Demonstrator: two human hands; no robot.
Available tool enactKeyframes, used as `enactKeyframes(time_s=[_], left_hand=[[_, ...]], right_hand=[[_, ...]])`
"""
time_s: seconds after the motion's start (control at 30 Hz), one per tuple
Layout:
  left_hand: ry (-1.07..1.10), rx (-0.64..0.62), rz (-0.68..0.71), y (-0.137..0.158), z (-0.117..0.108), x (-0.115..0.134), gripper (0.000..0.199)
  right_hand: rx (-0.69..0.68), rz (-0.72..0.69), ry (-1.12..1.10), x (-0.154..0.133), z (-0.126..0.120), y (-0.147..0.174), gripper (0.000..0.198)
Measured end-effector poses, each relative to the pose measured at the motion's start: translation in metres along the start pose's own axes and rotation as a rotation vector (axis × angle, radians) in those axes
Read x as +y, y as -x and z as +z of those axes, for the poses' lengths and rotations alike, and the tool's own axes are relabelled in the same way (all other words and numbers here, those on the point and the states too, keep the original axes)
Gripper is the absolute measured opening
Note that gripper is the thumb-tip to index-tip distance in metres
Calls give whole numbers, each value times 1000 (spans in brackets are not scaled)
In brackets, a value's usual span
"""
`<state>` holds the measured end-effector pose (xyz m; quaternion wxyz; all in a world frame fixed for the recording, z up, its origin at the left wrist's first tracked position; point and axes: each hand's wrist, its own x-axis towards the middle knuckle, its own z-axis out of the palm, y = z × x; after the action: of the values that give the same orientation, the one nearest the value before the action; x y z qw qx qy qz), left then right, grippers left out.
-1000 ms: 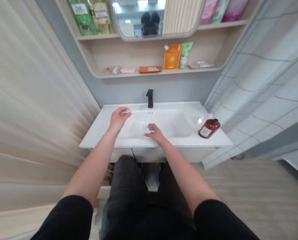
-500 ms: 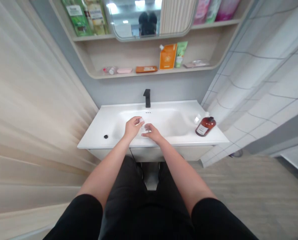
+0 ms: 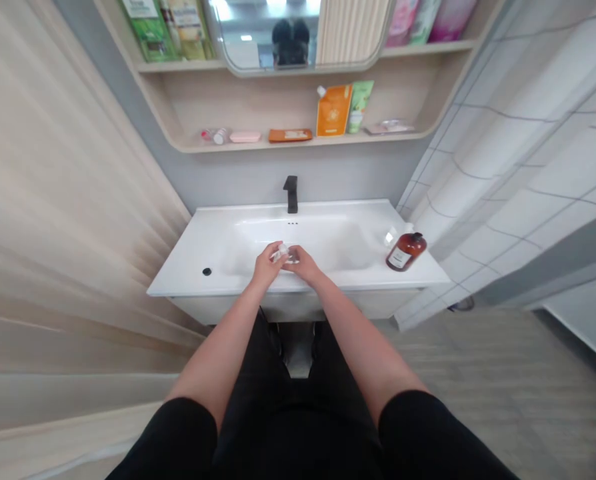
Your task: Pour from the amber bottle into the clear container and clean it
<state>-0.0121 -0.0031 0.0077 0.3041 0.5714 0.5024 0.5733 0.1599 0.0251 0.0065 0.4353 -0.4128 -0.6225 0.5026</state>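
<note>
Over the front part of the white sink (image 3: 338,243), my left hand (image 3: 267,265) and my right hand (image 3: 305,264) are close together. Between them is a small clear container with a white top (image 3: 283,249). The left fingers are closed at its white part, while the right fingers curl round its clear part. Fingers cover much of it, and I cannot make out whether the top is fitted on. A brown pump-type bottle (image 3: 406,252) with a white label and black top stands on the counter to the right.
A black faucet (image 3: 291,195) rises behind the basin. Left on the counter is a small black round piece (image 3: 207,271). Beside the brown bottle lies a small clear item (image 3: 390,236). The shelf (image 3: 253,143) above holds an orange pouch (image 3: 334,112), a green tube (image 3: 360,108) and small items.
My hands have drawn closer together, bringing the white top and the clear container together. My left hand has lowered slightly. The view has shifted a little.
</note>
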Motion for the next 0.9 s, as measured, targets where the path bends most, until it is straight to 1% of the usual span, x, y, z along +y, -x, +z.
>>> enactKeyframes(time_s=[0.07, 0.1, 0.2, 0.27, 0.37, 0.47, 0.57, 0.67, 0.73, 0.8, 0.9], left_hand=[[7, 9, -22, -1, -1, 0, 57], [25, 17, -34, -1, -1, 0, 56], [96, 32, -34, -1, -5, -1, 46], [118, 30, -10, -1, -7, -2, 43], [126, 25, -11, 0, -6, -1, 51], [91, 61, -59, 1, -3, 0, 60], [70, 99, -79, 2, -3, 2, 58], [109, 27, -40, 3, -6, 3, 54], [115, -27, -19, 3, -7, 3, 55], [90, -21, -27, 2, -6, 2, 58], [80, 32, -44, 0, -5, 0, 56]], right_hand=[[-8, -7, 2, 0, -1, 1, 69], [-17, -8, 2, 0, -1, 1, 71], [-37, -12, -14, 0, -2, 1, 73], [-38, -14, -29, 0, -2, 1, 74], [-29, -13, -28, -1, -1, 2, 74], [-28, -12, -22, -3, 0, 3, 75], [-41, -16, -27, -5, 0, 3, 75], [-37, -22, -28, -6, -1, 4, 74], [-38, -28, -10, -6, -2, 4, 72], [-45, -27, 5, -5, -2, 4, 70], [-44, -20, -9, -4, -1, 3, 70]])
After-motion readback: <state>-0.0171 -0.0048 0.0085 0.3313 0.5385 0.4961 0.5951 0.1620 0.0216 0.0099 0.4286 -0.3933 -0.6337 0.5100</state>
